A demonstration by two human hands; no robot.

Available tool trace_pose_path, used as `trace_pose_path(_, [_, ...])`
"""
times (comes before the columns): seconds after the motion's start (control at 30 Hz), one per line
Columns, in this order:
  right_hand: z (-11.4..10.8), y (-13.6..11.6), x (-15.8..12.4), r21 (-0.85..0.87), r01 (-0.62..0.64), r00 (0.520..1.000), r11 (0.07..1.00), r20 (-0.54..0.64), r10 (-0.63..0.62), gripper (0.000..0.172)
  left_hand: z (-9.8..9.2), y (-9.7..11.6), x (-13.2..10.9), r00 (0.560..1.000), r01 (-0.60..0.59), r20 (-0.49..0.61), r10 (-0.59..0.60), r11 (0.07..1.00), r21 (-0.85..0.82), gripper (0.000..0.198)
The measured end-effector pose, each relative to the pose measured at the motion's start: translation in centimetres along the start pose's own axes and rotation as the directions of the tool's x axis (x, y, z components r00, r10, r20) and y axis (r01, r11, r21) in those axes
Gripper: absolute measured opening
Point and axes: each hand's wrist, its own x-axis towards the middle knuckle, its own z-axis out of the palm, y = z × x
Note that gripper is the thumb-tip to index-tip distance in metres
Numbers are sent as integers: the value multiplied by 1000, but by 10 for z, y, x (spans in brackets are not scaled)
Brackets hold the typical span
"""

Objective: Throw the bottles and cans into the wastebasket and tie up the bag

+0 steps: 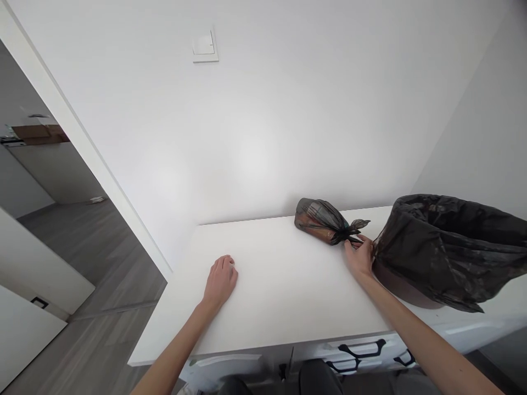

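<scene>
A knotted black plastic bag [319, 219] lies on the white tabletop [280, 285] near the wall. Dim reddish-brown and pale contents show through its thin film, but I cannot make out what they are. My right hand [360, 255] has its fingers closed on the tied end of this bag, just beside the bin. That bin [405, 288] is brownish and lined with a black bag [436, 258] folded over its rim. On the left part of the tabletop rests my left hand [222, 278], fingers curled in and together, holding nothing.
A white wall with a light switch [205, 46] rises behind the table. Black drawer handles [362, 349] show below the front edge. To the left are a doorway frame [82, 131], a grey floor [119, 258] and a cardboard box [35, 133] in the far room.
</scene>
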Motion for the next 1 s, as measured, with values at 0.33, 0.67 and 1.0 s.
trace_pose_path(0.33, [11,16,11,-317,36,980,948,195,28,54,10,-8,4,1000,-23,-4,23,999,33,12])
trace_pose_path(0.67, [-29,-25,-81,91,95,909,991,399,-123,64,1,4,-16,999,37,-38,-36,999,29,18])
trace_pose_path(1.0, [-61,-59,-144,343,-110,804,933,583,-119,71,12,20,-64,993,108,-62,-103,991,77,41])
